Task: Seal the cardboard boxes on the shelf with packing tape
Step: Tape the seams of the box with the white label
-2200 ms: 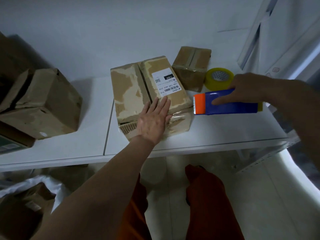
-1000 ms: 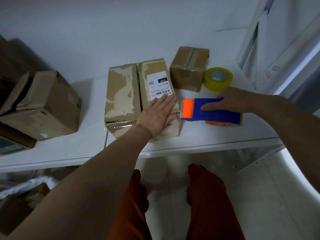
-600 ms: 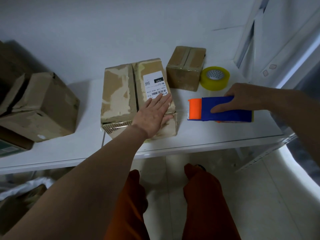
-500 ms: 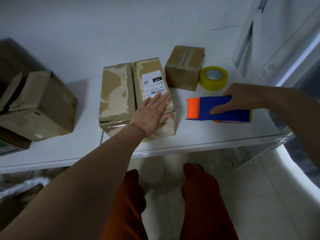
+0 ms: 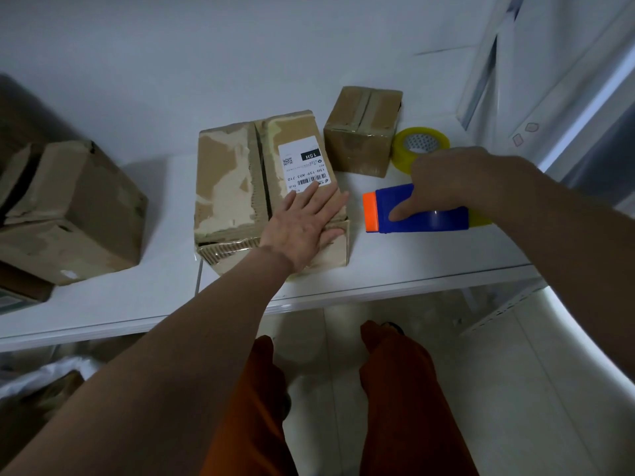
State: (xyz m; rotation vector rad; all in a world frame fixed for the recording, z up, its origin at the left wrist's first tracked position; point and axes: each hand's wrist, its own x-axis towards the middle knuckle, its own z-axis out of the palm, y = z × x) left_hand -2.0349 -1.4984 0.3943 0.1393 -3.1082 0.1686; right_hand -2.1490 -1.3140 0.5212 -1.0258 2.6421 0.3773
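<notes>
A worn cardboard box with a white shipping label stands on the white shelf, its two top flaps meeting at a dark seam. My left hand lies flat on the near right corner of its top, fingers straight. Just right of the box, my right hand grips a blue tape dispenser with an orange front end, which points at the box. A small gap separates dispenser and box.
A smaller taped box and a yellowish tape roll stand behind the dispenser. A large dented box sits at the left. A white upright frame rises at the right. My legs show below the shelf edge.
The dispenser touched the box's right edge a second ago and has since pulled back to the right. My left hand has stayed flat on the box.
</notes>
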